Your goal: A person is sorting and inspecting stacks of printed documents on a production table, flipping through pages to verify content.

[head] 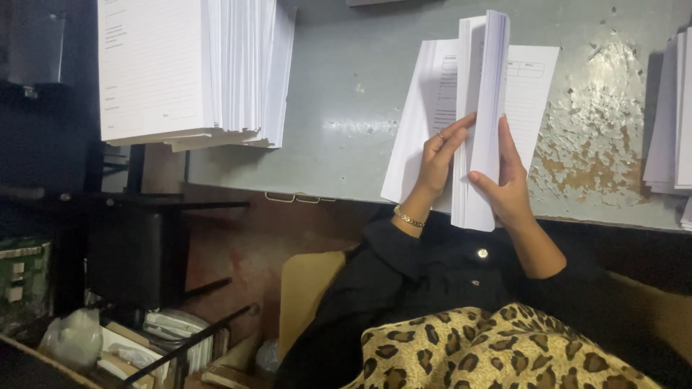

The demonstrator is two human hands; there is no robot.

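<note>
My right hand (509, 186) grips a thick bundle of white sheets (481, 108) that stands on edge over the grey table (346, 108). My left hand (437, 160), with a ring and a gold bracelet, rests its fingers against the left face of that bundle, parting some sheets. Printed forms (533, 86) lie flat on the table under and behind the bundle.
A tall stack of printed forms (194, 68) sits at the table's left end, overhanging the edge. More white sheets (674, 115) lie at the right edge. The tabletop paint is flaked (591, 137). Below left stand dark shelves and boxes of clutter (108, 338).
</note>
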